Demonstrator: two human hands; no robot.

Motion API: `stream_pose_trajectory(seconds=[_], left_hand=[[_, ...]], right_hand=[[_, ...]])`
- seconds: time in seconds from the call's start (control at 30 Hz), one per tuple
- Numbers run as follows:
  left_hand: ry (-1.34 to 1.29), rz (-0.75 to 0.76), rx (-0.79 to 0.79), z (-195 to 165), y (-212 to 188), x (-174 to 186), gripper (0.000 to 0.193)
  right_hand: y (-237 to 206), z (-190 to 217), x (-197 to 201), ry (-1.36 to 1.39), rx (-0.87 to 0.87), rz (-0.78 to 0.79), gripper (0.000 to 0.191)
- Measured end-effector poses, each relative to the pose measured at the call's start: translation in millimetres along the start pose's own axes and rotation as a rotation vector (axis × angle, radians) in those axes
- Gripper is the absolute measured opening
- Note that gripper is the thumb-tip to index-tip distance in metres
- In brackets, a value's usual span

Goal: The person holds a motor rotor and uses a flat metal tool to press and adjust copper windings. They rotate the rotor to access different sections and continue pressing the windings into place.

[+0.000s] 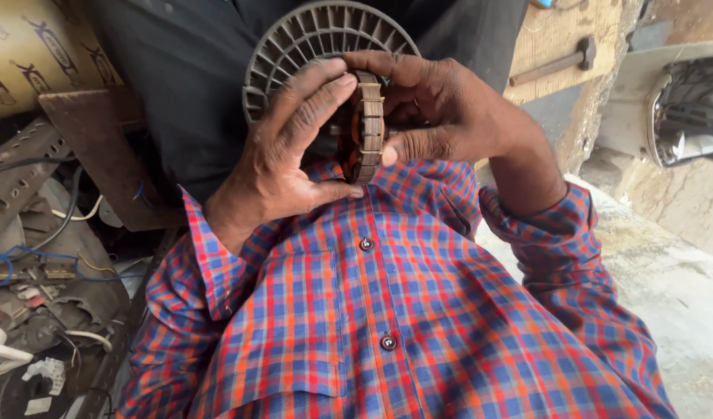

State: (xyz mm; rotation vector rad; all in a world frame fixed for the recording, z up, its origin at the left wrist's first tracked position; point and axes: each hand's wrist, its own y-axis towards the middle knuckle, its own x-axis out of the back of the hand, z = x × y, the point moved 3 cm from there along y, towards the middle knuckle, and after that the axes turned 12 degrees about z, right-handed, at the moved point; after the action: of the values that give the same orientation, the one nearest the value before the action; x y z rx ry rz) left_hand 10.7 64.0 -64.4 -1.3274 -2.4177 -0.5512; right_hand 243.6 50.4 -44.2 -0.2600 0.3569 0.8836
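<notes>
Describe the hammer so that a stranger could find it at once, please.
Look at the upper right, past the right hand and the grey fan wheel. A pale wooden board stands there, and the hammer lies across it. It is the only dark, slim tool there, with a small head at its right end.

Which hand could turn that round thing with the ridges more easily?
Probably the right hand: its thumb and fingertips pinch the rim of the round brown ridged metal ring. The left hand lies flat against its side, steadying it before the grey plastic fan wheel.
</notes>
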Motion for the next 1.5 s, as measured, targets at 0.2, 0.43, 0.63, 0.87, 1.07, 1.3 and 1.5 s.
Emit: stream_pose_trajectory(seconds=[0.2, 0.43, 0.63, 0.87, 1.07, 1.3, 1.5], left_hand=[[-0.261, -0.096, 0.075, 2.7, -10.4, -3.1, 0.079], [-0.419, -0.214, 0.036, 5.6, -10.4, -10.1, 0.038], [-0.465, -0.21, 0.068, -0.2, -11.2, -9.4, 0.036], [-0.431, -0.248, 0.066, -0.8, -14.9, -16.0, 0.035], [-0.388, -0.275, 0.074, -0.6, -16.6, -19.5, 0.035], [-0.28, -0.27, 0.086, -2.6, -16.3, -18.2, 0.03], [-0.391, -0.273, 0.148, -17.9, -3.4, -6.4, 0.029]], right_hand=[[-6.8, -1.8, 0.1, -0.002, -0.053, -0.022, 0.094], [-5.3, -1.1, -4.9, -0.168, -0.052, -0.089, 0.089], [-7.1, -1.1, -7.7, -0.429, -0.045, -0.139, 0.088], [-10.3, 1.6, -14.0, -0.793, -0.036, -0.138, 0.085], [-9.9, -2.2, -21.2, -0.914, -0.032, -0.158, 0.086], [-4.6, -7.5, -19.1, -0.869, 0.012, -0.218, 0.084], [-1.1, -8.8, -12.7, -0.548, 0.112, -0.176, 0.075]])
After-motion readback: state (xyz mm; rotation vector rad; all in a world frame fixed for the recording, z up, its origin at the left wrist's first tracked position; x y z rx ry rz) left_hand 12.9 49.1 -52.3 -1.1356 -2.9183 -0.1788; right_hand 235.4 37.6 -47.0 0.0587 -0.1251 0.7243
